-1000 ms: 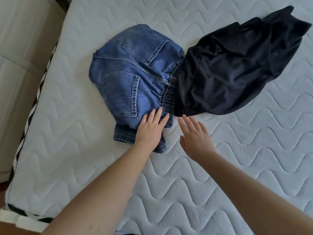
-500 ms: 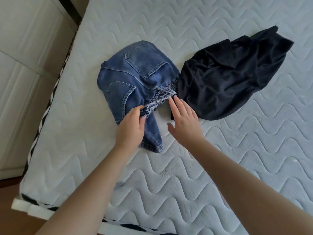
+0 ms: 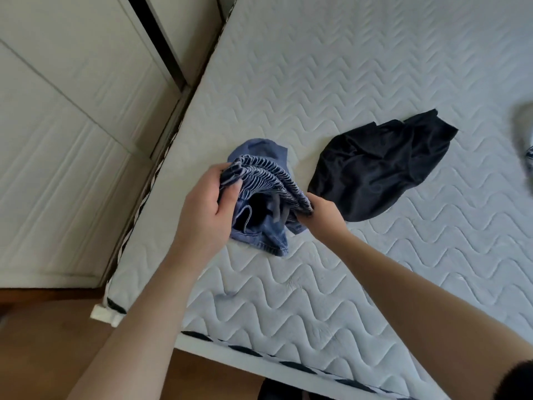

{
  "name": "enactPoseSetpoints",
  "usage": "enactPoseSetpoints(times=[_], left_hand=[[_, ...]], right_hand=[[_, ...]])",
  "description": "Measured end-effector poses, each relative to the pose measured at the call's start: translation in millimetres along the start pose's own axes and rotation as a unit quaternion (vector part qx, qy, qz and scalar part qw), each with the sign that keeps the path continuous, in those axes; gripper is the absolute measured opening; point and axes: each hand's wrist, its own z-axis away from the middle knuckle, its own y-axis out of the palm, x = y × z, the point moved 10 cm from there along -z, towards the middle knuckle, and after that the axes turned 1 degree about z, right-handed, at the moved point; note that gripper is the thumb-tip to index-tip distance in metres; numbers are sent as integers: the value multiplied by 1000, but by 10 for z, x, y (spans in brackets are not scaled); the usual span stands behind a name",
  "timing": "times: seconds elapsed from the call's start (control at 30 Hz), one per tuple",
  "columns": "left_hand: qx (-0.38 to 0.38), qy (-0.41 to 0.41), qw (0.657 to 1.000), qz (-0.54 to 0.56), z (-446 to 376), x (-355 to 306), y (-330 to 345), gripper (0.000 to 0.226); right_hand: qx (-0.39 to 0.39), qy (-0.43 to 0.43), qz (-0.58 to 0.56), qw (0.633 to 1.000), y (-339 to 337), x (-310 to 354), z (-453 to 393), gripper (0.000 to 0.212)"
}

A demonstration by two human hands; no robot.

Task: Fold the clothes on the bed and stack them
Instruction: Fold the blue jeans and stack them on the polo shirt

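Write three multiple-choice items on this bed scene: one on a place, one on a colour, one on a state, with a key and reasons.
1. Where does the crumpled black fabric garment lie relative to the blue denim shorts?
A. To their right, on the white quilted mattress
B. Under them
C. On the floor

2. What colour is the shorts' ribbed elastic waistband?
A. Red
B. Blue and white striped
C. Plain yellow

3. How are the shorts held?
A. Lying flat, untouched
B. Pinned by one flat palm
C. Gripped at the waistband by both hands

Key: 1 A, the black garment rests apart on the mattress beside the right hand. 2 B, the gathered band shows blue and pale ribs. 3 C, the left hand and the right hand each curl round one end of the band.
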Motion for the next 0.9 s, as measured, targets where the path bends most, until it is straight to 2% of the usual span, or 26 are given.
enactPoseSetpoints(times=[0.1,0.3,0.37,0.47,0.57,0.63,0.8,0.9], left_hand=[[5,-16,1000,16,70,-326,-189,11],[2,-42,999,22,174,-908,-404,15],[-1,-52,998,39,247,-1076,-432,16],[-7,-83,992,94,358,-1199,-435,23],[-12,-103,983,150,406,-1245,-433,27],[11,-101,982,160,410,-1300,-405,31],[63,-78,978,181,476,-1440,-340,35],[91,-77,963,240,549,-1534,-284,32]], right_hand=[[-20,-7,6,1000,-382,42,345,14],[-30,-31,44,998,-1196,50,1000,32],[-40,-57,49,996,-1428,81,1271,45],[-87,-140,36,986,-1766,131,1725,68],[-170,-261,88,946,-2049,225,2225,61],[-179,-300,138,927,-2106,218,2440,52],[-206,-272,156,927,-2165,153,2785,38],[-211,-243,154,934,-2110,181,2947,38]])
